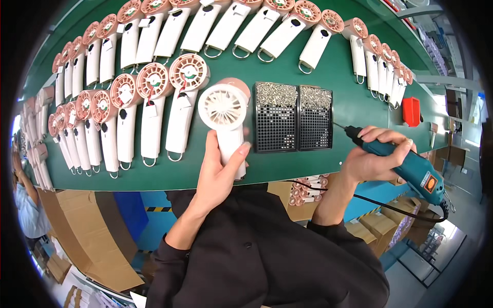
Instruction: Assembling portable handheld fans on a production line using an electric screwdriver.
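My left hand (220, 169) is wrapped round the white handle of a handheld fan (224, 107), whose round white grille faces up and whose head is pink at the back. In my right hand (377, 156) is a teal electric screwdriver (422, 172), its thin bit pointing left toward the screw trays. Two black screw trays (276, 128) (315, 128) lie side by side between my hands. Loose silver screws (276, 95) heap at their far ends, and some sit in the holes nearer me.
Rows of open-backed fans (154, 82) with white handles and wire loops cover the green table (231, 69) at the left and back. A red bin (411, 111) stands at the right. The screwdriver's black cable (380, 204) loops below the table edge. Another person (31, 205) is at far left.
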A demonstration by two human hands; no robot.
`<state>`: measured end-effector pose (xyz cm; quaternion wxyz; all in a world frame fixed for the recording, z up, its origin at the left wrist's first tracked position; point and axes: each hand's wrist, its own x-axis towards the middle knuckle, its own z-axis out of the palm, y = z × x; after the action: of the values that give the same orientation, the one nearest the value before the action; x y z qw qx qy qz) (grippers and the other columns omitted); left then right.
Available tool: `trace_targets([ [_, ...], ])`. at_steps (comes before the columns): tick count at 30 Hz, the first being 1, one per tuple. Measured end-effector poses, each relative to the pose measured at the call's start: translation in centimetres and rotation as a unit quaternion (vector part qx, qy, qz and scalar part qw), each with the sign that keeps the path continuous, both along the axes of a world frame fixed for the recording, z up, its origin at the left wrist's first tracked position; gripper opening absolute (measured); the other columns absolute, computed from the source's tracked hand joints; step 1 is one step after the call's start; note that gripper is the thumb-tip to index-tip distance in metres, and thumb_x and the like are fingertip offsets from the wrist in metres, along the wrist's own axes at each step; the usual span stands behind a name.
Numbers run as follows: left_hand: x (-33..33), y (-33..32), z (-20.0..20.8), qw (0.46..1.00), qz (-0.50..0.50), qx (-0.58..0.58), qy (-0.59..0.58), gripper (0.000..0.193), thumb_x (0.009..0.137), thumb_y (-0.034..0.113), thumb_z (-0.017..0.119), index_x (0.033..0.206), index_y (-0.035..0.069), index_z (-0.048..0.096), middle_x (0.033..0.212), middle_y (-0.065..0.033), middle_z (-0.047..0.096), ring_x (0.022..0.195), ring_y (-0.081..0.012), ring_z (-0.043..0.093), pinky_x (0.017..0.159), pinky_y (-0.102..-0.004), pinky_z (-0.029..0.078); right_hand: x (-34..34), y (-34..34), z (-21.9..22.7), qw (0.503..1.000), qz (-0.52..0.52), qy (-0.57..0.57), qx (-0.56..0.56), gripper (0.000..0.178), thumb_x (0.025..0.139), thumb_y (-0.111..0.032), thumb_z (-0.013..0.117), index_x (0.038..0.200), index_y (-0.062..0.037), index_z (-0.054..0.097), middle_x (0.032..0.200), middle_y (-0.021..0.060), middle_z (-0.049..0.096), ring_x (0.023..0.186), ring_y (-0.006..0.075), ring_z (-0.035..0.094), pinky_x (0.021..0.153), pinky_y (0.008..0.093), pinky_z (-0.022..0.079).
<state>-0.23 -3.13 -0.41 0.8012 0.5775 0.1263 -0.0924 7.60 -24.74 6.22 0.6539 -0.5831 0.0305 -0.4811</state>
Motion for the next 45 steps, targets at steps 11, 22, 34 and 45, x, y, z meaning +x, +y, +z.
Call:
trace_targets([
  [11,2.1,-0.5,-0.2,0.997,-0.057,0.036,0.041,0.04,0.091,0.016,0.064,0.123,0.002,0.043,0.094,-0.0033,0.056,0.074,-0.007,0.054,0.062,-0.0243,0.047,-0.7,2.2,-1.9,0.991,0.091,0.091,0.039,0.019,0.09,-0.012,0.049,0.101,-0.0033,0.037,0.058,0.0099,0.046,0.038,0.0188,0.045,0.038,0.0334,0.045],
  [22,2.4,-0.9,-0.3,0.995,-0.081,0.048,0.04,0.043,0.092,0.022,0.063,0.122,0.001,0.041,0.081,-0.0021,0.055,0.064,-0.0071,0.053,0.055,-0.0249,0.045,-0.8,2.2,-2.5,0.991,0.093,0.092,0.033,0.02,0.09,-0.013,0.05,0.101,-0.0011,0.037,0.058,0.0098,0.046,0.038,0.0184,0.045,0.037,0.0329,0.045],
  [34,2.2,0.6,0.2,0.996,-0.054,-0.007,0.074,0.039,0.091,0.016,0.064,0.119,0.002,0.041,0.095,-0.0059,0.06,0.076,-0.0102,0.062,0.064,-0.0256,0.051,-1.4,2.5,-0.7,0.992,0.113,0.051,0.004,0.016,0.091,-0.016,0.044,0.101,-0.0075,0.036,0.061,0.0085,0.045,0.037,0.019,0.045,0.035,0.034,0.044],
  [45,2.7,0.8,-0.5,0.991,-0.057,-0.09,0.083,0.046,0.094,0.007,0.055,0.132,0.002,0.031,0.118,-0.0155,0.059,0.1,-0.022,0.063,0.082,-0.0339,0.054,-0.4,4.7,-1.4,0.974,0.206,0.094,-0.009,0.023,0.088,-0.01,0.049,0.106,-0.0055,0.036,0.059,0.0128,0.046,0.036,0.0199,0.043,0.036,0.0358,0.045],
])
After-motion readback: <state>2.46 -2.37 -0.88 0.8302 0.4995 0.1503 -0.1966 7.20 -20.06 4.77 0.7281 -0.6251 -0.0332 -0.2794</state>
